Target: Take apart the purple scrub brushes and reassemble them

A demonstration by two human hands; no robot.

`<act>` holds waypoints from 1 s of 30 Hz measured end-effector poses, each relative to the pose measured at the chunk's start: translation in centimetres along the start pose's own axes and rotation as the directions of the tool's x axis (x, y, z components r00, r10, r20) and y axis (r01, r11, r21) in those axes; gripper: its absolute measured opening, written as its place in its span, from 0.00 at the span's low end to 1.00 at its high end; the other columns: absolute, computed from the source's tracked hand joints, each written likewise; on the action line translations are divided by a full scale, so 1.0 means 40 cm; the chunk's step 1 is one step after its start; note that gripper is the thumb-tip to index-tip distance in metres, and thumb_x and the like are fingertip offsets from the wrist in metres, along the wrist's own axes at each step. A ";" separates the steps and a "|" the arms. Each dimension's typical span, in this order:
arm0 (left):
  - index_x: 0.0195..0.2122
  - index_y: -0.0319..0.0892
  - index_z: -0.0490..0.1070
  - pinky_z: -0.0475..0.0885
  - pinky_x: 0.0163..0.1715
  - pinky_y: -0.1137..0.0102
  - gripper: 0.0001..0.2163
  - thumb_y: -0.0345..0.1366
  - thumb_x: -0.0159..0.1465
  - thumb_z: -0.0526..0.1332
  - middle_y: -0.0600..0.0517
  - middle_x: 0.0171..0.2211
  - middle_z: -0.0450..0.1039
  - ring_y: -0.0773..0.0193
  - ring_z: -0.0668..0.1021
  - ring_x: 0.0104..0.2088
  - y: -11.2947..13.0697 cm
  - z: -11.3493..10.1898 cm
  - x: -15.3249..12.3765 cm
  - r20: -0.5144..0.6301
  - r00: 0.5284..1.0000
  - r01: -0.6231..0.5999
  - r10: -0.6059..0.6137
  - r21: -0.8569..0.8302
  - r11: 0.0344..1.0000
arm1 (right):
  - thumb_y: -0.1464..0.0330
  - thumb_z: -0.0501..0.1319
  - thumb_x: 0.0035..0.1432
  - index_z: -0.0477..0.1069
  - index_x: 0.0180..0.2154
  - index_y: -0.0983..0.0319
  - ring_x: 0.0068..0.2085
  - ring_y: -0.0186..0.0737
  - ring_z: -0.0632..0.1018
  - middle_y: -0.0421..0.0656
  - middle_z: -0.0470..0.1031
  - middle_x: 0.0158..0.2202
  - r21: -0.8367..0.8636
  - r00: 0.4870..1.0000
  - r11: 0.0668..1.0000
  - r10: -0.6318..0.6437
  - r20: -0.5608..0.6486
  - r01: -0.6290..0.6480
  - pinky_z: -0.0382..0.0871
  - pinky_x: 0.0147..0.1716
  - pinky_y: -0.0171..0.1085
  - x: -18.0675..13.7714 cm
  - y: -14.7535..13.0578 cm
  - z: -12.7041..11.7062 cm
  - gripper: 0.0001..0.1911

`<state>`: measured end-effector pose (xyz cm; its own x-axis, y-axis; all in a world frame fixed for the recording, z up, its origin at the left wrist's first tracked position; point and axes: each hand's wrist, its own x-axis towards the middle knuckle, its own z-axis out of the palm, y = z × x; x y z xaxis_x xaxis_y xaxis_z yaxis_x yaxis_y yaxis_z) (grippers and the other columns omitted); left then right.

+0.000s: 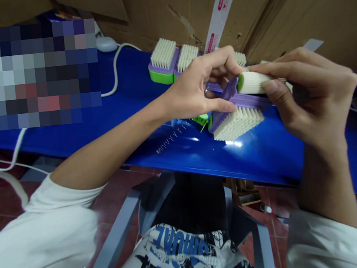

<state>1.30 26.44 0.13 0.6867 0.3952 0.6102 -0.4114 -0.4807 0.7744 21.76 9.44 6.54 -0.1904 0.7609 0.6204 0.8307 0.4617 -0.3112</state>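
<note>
My left hand (210, 84) is closed around one end of a purple scrub brush (246, 121), its cream bristles facing down and toward me. On top of the brush sits a ribbed cream grip (254, 83) with a green end. My right hand (310, 92) pinches this grip between thumb and fingers at the other end. Below my left hand, a bright green tag (200, 119) shows partly beside the brush. A strip of small clear fasteners (174, 138) lies on the blue table (146, 124).
Behind my left hand, purple-and-green brushes (162, 68) stand bristles up, some partly hidden. Brown cardboard (160, 9) with white tape (220, 10) rises along the back. A white cable (115, 66) crosses the table at left. Below are grey chair arms (113, 241).
</note>
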 end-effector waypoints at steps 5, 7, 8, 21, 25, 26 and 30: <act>0.51 0.43 0.77 0.86 0.46 0.59 0.37 0.56 0.51 0.92 0.48 0.46 0.85 0.48 0.90 0.50 0.014 0.008 -0.012 0.041 0.999 0.017 -0.017 0.001 1.000 | 0.53 0.65 0.81 0.91 0.58 0.45 0.44 0.52 0.87 0.45 0.89 0.46 -0.016 0.980 0.999 -0.045 -0.194 0.043 0.80 0.48 0.54 -0.020 0.037 0.055 0.16; 0.54 0.45 0.76 0.86 0.43 0.62 0.37 0.57 0.54 0.90 0.48 0.47 0.86 0.48 0.90 0.50 0.017 0.009 -0.021 0.041 0.998 0.039 -0.039 0.004 0.999 | 0.51 0.64 0.82 0.90 0.58 0.50 0.42 0.49 0.86 0.44 0.89 0.44 -0.030 0.947 0.993 -0.121 -0.298 0.118 0.80 0.45 0.51 -0.026 0.055 0.086 0.19; 0.55 0.46 0.74 0.86 0.42 0.62 0.37 0.58 0.56 0.89 0.48 0.48 0.86 0.50 0.90 0.50 0.018 0.009 -0.025 0.045 0.998 0.049 -0.049 0.009 0.999 | 0.52 0.63 0.83 0.90 0.58 0.50 0.42 0.49 0.86 0.43 0.89 0.44 -0.032 0.927 0.987 -0.157 -0.340 0.155 0.80 0.44 0.50 -0.028 0.063 0.100 0.19; 0.55 0.48 0.70 0.90 0.41 0.60 0.36 0.53 0.58 0.90 0.47 0.48 0.89 0.48 0.93 0.50 0.009 -0.014 -0.027 0.043 0.999 0.021 -0.024 0.089 0.996 | 0.63 0.67 0.79 0.90 0.55 0.50 0.50 0.49 0.87 0.46 0.87 0.48 0.143 0.896 0.965 -0.140 -0.421 0.218 0.88 0.49 0.50 -0.033 0.043 0.120 0.12; 0.53 0.50 0.68 0.90 0.38 0.63 0.37 0.51 0.56 0.91 0.48 0.47 0.91 0.50 0.93 0.48 0.003 -0.010 -0.027 0.025 1.000 0.003 -0.005 0.086 0.996 | 0.63 0.67 0.80 0.89 0.56 0.50 0.51 0.50 0.86 0.46 0.86 0.49 0.142 0.895 0.966 -0.136 -0.424 0.214 0.88 0.51 0.53 -0.042 0.042 0.125 0.12; 0.52 0.50 0.68 0.90 0.38 0.64 0.35 0.50 0.58 0.90 0.49 0.47 0.91 0.51 0.93 0.48 0.002 -0.007 -0.027 0.028 0.999 -0.025 0.023 0.079 0.997 | 0.64 0.67 0.80 0.89 0.55 0.51 0.50 0.50 0.86 0.46 0.86 0.48 0.148 0.891 0.963 -0.142 -0.430 0.225 0.87 0.51 0.53 -0.043 0.042 0.126 0.11; 0.51 0.49 0.67 0.91 0.39 0.67 0.31 0.47 0.62 0.88 0.51 0.48 0.90 0.56 0.94 0.46 0.004 0.003 -0.029 0.041 0.996 -0.088 0.085 0.065 0.994 | 0.65 0.67 0.80 0.89 0.54 0.53 0.49 0.49 0.86 0.46 0.86 0.48 0.161 0.893 0.962 -0.133 -0.429 0.221 0.87 0.50 0.51 -0.045 0.040 0.120 0.10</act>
<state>0.50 25.80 -0.46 0.6731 0.3206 0.6664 -0.4300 -0.5635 0.7054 20.92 11.02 1.46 -0.0559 0.4225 0.9046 0.6725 0.6856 -0.2787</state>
